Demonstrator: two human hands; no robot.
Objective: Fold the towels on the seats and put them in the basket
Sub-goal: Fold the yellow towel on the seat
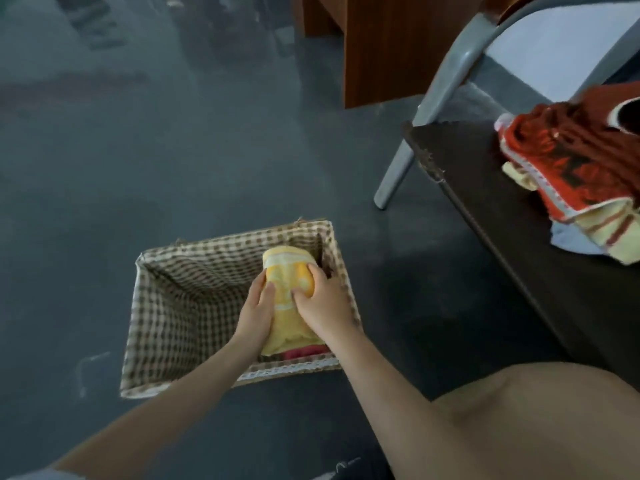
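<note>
Placing step: the left hand [254,311] and right hand [320,303] clamp their fingers on a folded yellow towel [289,299], lowering it into the basket's [180,372] right end. Next, release it, then fetch from the pile [575,174] on the seat [519,237].

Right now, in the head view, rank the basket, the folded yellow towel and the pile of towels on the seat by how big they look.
1. Basket: largest.
2. Pile of towels on the seat: smaller, though the frame edge cuts it off.
3. Folded yellow towel, held in the basket by the left hand and right hand: smallest, partly covered by them.
</note>
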